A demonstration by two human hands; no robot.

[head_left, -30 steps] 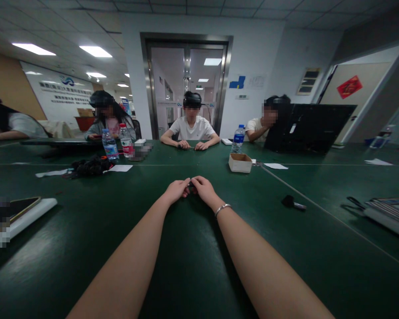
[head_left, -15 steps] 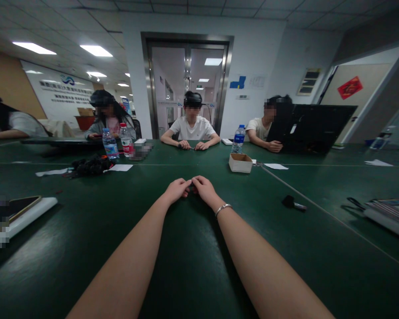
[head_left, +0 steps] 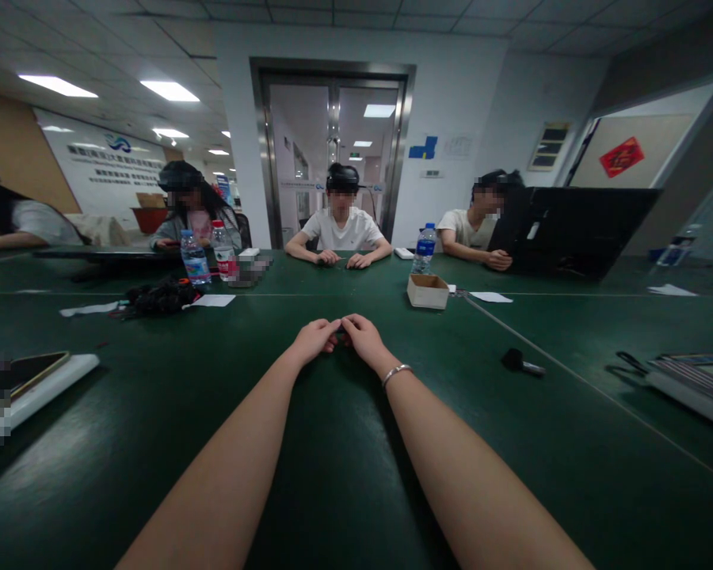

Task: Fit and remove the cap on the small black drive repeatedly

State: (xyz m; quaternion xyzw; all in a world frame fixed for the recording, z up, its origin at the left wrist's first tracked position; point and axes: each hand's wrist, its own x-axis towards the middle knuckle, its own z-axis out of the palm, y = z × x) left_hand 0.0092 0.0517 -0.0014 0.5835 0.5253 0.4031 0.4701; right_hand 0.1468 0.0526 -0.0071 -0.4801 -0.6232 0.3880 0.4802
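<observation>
My left hand [head_left: 316, 341] and my right hand [head_left: 363, 339] meet at the fingertips above the dark green table [head_left: 338, 443]. Thumbs and index fingers are pinched together on both. A small dark bit seems to sit between the tips, too small and too hidden to name. Around my right wrist is a silver bangle [head_left: 396, 374]. Beyond my right hand stands an open cardboard box [head_left: 428, 293]. A short brush with dark bristles [head_left: 523, 362] lies on the table to the right.
Water bottles [head_left: 195, 257] and a black bundle [head_left: 162, 298] are at the far left, another bottle [head_left: 424, 248] at the far right. A monitor [head_left: 576, 229] stands in front of one co-worker. Several people sit opposite. A phone on a white object [head_left: 47, 388] lies near left.
My hands keep the same pinch in nearly the same place. The monitor at the right has shifted rightward slightly, with a co-worker's hand at its edge. The view has turned a touch.
</observation>
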